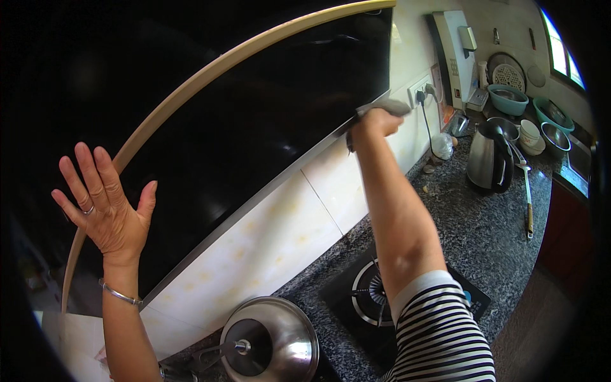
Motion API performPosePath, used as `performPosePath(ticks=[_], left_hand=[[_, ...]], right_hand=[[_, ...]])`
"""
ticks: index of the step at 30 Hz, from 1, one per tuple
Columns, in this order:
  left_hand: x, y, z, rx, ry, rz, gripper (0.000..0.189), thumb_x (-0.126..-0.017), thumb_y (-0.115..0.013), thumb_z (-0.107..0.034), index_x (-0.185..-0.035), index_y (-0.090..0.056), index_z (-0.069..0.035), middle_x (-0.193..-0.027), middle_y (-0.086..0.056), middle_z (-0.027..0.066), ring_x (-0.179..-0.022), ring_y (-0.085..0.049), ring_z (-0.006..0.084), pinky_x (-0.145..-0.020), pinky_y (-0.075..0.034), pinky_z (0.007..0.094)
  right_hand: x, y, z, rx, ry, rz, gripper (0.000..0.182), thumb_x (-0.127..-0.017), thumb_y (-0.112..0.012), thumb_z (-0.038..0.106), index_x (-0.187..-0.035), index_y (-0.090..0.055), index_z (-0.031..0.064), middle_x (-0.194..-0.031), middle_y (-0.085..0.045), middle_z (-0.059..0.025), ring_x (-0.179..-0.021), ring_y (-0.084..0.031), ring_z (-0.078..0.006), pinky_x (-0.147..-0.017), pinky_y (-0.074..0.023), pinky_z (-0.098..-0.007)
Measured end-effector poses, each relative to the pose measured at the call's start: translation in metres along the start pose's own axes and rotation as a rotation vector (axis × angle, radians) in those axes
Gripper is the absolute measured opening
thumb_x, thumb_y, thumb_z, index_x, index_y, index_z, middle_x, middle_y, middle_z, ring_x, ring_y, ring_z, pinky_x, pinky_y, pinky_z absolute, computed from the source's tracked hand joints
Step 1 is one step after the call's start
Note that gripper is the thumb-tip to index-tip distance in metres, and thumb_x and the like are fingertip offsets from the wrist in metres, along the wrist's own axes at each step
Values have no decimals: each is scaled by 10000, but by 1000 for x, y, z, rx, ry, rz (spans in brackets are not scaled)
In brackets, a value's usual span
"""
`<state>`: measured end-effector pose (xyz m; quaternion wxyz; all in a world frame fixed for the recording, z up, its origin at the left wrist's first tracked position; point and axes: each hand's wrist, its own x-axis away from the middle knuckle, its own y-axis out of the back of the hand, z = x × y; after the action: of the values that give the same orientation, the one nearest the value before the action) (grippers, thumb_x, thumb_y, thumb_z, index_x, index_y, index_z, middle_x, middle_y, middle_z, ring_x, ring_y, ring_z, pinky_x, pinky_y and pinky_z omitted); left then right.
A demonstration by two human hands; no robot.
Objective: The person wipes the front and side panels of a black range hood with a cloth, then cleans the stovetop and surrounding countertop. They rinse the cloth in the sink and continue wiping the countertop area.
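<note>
My left hand [107,210] is raised with its fingers spread and holds nothing. It is in front of a dark glossy panel [267,129] and overlaps the panel's tan curved edging [200,86]; I cannot tell whether the palm presses on it. My right arm reaches far forward. At the panel's right end, my right hand [377,123] grips a grey cloth [394,106], blurred, at the grey metal strip [267,188] along the lower edge. Part of the cloth is hidden by the hand.
Below are white tiles [267,238], a gas burner [374,291] and a domed metal lid [296,334]. An electric kettle [484,157], a long-handled utensil [528,200], bowls and teal basins [508,101] stand on the granite counter [458,224]. A plugged cord [425,119] hangs from the socket.
</note>
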<state>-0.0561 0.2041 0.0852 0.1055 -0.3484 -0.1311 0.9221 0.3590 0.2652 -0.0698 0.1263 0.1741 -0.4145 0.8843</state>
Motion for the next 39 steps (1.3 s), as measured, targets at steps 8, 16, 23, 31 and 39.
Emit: performPosePath(ticks=[8,16,23,31,39], left_hand=[[5,-8,-4,15,42,-19,1005,-803,-600,-654,-1553,-169,-143,-1634,-102,69,-1509,-50,287,-1203,13,529],[7,-9,-1,22,39,-1,985,-826,-579,-641,-1557,-150,-140,-1635,-90,74,-1511,-28,278,-1199,31,517],[9,-6,-1,69,51,67,1045,-800,-636,-615,-1563,-105,-138,-1638,-52,87,-1510,7,297,-1181,56,548],[7,-8,-3,118,67,62,1025,-814,-598,-646,-1564,-118,-137,-1638,-53,90,-1510,4,301,-1172,80,558],[8,-11,-1,127,77,55,1068,-770,-635,-666,-1567,-131,-166,-1638,-86,57,-1512,-27,281,-1164,98,571]], right_hand=[[-44,-1,-21,-426,-257,599,458,-951,-340,282,-1336,-442,57,-1277,-529,-125,-1122,-535,-290,-906,-488,-405],[27,20,-63,-240,-215,487,413,-988,-318,368,-1214,-462,54,-1103,-547,-102,-950,-565,-237,-767,-515,-388],[130,76,-67,-364,-401,705,441,-1031,-383,393,-1309,-404,51,-1276,-479,-58,-1154,-474,-197,-973,-415,-331],[199,111,-87,-239,-367,702,377,-994,-386,139,-1334,-379,-23,-1281,-486,-117,-1140,-481,-212,-1020,-372,-299],[296,156,-145,-133,-200,792,431,-963,-379,130,-1370,-335,-3,-1222,-480,-147,-1058,-492,-233,-931,-409,-320]])
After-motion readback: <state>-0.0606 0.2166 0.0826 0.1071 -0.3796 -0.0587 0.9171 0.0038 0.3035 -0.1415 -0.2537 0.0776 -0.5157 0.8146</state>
